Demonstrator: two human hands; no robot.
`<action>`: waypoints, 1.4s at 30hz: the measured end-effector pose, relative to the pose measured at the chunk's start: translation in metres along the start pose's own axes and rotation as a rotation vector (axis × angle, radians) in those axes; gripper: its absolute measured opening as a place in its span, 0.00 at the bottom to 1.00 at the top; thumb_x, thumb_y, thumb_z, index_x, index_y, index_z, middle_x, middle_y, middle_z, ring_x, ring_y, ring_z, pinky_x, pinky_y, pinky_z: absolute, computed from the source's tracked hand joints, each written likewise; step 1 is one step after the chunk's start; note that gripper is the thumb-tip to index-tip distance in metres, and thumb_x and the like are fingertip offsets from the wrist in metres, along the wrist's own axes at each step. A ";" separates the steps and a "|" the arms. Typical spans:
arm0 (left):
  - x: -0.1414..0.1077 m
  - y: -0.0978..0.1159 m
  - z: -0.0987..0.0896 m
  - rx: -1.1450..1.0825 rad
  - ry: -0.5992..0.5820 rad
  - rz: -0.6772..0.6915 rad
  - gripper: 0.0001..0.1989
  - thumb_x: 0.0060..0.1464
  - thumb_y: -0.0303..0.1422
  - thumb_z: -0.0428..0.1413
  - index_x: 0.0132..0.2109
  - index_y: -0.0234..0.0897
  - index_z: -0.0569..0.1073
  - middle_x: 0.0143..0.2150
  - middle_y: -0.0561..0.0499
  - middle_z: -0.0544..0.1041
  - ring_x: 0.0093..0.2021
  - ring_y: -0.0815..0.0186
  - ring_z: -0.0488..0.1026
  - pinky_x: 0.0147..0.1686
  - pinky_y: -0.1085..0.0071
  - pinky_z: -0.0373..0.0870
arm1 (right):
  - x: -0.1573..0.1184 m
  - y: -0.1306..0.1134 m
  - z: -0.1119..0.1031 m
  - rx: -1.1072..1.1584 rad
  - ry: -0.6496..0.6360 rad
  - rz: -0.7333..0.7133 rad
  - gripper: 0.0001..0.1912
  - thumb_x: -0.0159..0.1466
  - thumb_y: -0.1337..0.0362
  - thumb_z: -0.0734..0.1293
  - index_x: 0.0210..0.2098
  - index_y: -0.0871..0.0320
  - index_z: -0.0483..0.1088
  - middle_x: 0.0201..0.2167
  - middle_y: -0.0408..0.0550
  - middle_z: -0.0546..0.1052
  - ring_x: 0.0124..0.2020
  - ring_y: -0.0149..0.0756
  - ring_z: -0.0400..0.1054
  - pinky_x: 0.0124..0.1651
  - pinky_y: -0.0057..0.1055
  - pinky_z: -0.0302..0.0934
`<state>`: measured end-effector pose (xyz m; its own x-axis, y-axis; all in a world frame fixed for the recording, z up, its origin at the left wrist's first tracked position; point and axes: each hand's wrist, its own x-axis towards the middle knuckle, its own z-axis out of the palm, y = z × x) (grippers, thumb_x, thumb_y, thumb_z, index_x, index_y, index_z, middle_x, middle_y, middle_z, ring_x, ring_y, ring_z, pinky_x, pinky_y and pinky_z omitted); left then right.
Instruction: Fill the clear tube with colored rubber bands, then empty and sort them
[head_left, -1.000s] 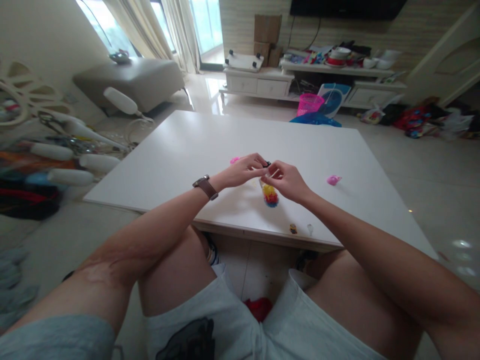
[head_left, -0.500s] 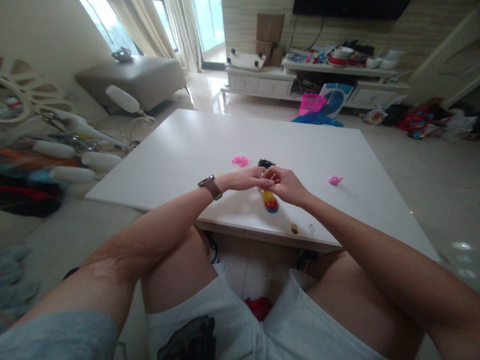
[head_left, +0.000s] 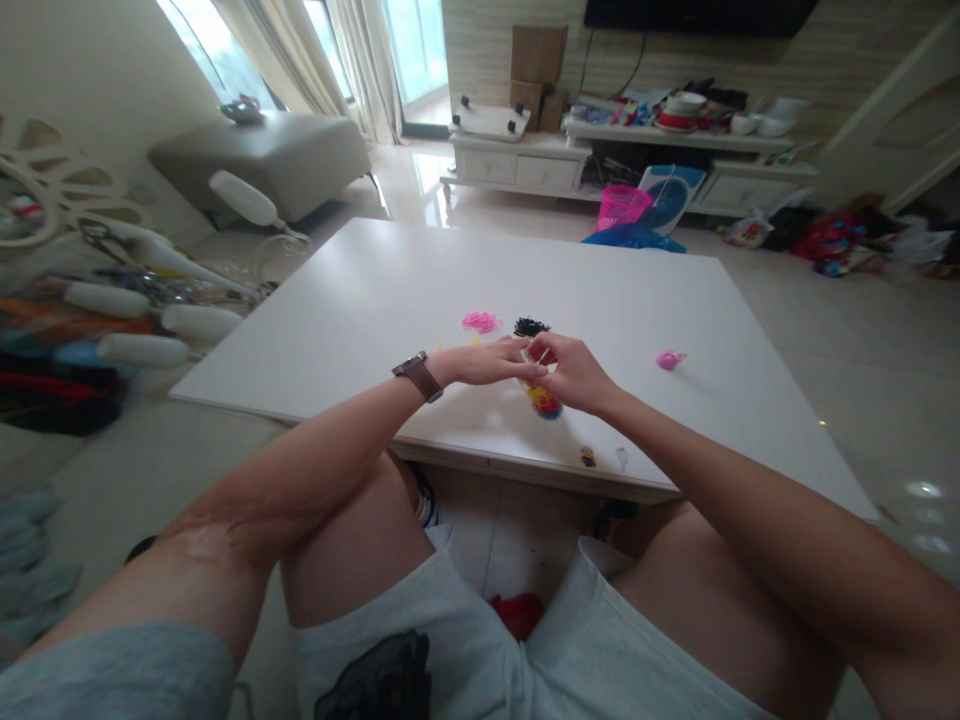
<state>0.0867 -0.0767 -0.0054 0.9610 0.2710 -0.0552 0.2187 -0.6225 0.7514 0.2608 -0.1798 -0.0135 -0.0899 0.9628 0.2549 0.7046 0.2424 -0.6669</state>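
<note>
A small clear container (head_left: 546, 403) with yellow, red and blue bits in it tilts over the white table (head_left: 390, 290), its far end hidden by my hands. My left hand (head_left: 491, 360) reaches in from the left, fingers closed about the container's upper part. My right hand (head_left: 576, 372) meets it there with thumb and fingers pinched together; what lies between them is hidden. Just beyond the hands are a pile of black bands (head_left: 532, 326) and a pile of pink bands (head_left: 481, 322). Some yellow bits (head_left: 475, 341) show beside my left hand.
A pink knotted bundle (head_left: 670, 360) lies to the right. Near the front edge are a small yellow figure (head_left: 587, 457) and a small clear piece (head_left: 622, 458). Past the table stand a pink basket (head_left: 624, 205) and a low white cabinet (head_left: 517, 165).
The container's lower end has shifted slightly up and to the right, and less of it shows below the hands. Both hands stay nearly in place, fingers moving a little.
</note>
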 end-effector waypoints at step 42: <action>-0.022 -0.121 -0.048 0.312 0.320 -0.723 0.09 0.42 0.33 0.63 0.33 0.34 0.82 0.32 0.46 0.82 0.33 0.64 0.75 0.33 0.73 0.67 | 0.002 0.000 -0.010 -0.211 -0.007 0.057 0.11 0.60 0.60 0.75 0.37 0.56 0.72 0.37 0.47 0.80 0.34 0.37 0.74 0.39 0.33 0.61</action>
<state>0.0307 0.0279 -0.0638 0.4828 0.8454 -0.2286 0.8426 -0.3773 0.3844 0.2677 -0.1789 -0.0057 -0.0499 0.9751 0.2160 0.8404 0.1578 -0.5184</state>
